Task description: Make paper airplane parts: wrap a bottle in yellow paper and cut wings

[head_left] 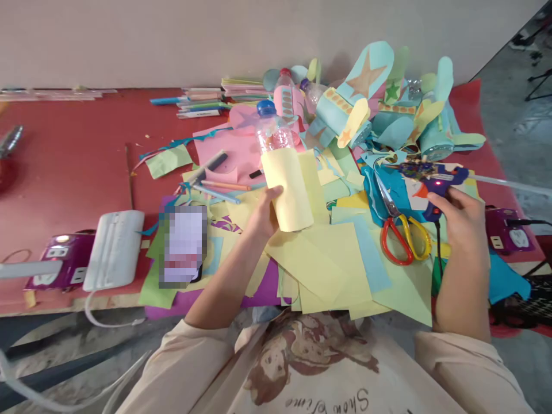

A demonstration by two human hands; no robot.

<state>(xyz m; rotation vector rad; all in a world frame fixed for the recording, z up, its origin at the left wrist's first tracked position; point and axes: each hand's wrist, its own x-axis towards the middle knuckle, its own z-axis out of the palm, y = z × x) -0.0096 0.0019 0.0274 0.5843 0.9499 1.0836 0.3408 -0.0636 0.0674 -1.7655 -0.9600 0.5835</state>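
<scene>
My left hand is closed around a clear plastic bottle with a blue cap, its lower half wrapped in pale yellow paper. It holds the bottle tilted above the paper pile. My right hand grips the handle of a blue hot glue gun with a red light on; its nozzle points left, away from the bottle. Red and yellow scissors lie just left of that hand.
Loose coloured paper sheets cover the red table. Finished paper-covered bottle crafts are piled at the back right. A blurred phone, a white case, purple power strips and pens lie around.
</scene>
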